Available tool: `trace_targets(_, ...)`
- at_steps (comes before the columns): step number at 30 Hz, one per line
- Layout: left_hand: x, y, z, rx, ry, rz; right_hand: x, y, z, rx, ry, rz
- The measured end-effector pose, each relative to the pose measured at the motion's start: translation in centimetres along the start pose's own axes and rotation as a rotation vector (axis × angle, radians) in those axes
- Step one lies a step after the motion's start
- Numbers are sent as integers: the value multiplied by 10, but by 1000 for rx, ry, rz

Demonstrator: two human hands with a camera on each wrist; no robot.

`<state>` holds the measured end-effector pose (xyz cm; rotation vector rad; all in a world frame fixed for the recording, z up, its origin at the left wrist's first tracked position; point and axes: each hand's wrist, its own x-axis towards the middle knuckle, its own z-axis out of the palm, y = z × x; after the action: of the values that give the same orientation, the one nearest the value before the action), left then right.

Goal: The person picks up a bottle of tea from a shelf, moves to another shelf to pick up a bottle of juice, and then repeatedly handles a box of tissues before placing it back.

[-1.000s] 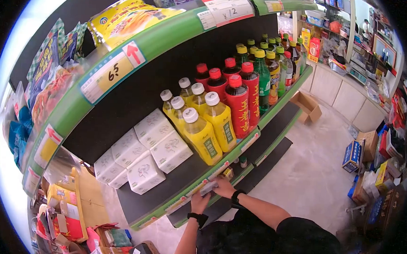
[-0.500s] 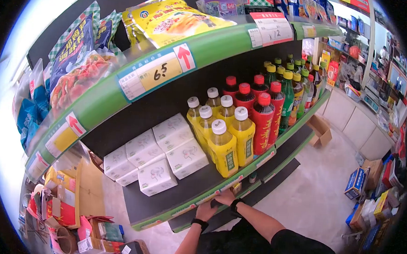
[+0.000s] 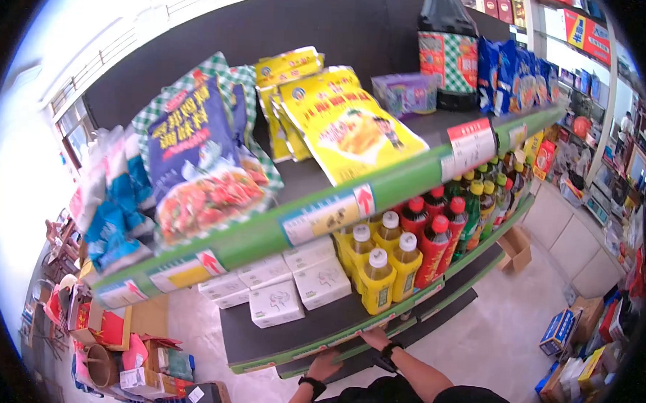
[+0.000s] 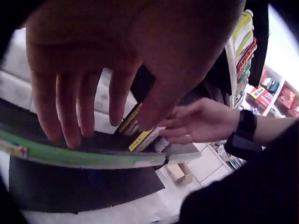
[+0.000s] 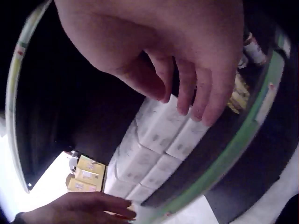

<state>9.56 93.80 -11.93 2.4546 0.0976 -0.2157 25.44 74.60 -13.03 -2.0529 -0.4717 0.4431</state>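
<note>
Below the drinks shelf, both hands work at a lower level. My left hand [image 3: 323,365] reaches over the lower shelf edge; in the left wrist view its fingers hang down loosely, spread, holding nothing. Farther right, my right hand [image 3: 376,338] reaches in under the shelf above. From the right wrist view, its fingertips stand right at the near end of a block of white packs [image 5: 156,135] set in two rows. Beyond the right hand's fingers in the left wrist view is a yellow-labelled box [image 4: 140,141]. Both wrists wear black bands.
Above are white tissue packs [image 3: 323,282], yellow drink bottles [image 3: 377,287] and red bottles [image 3: 432,253]. The top shelf edge [image 3: 263,249] juts out over them, bearing seasoning bags [image 3: 206,160]. An open carton [image 3: 514,249] is on the floor; boxes line both sides.
The head view has tipped up, showing more of the top shelf. My hands, close together one second ago with a pale thing between them, are now apart.
</note>
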Motion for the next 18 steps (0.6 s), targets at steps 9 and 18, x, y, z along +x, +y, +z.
trace_targets(9,-172,-72,48,-466,-39,-210,-168,170,-17,-177,-564,230)
trace_targets(18,-138,125,-176,-501,738,-29,-137,-180,-78,391,-321,-53)
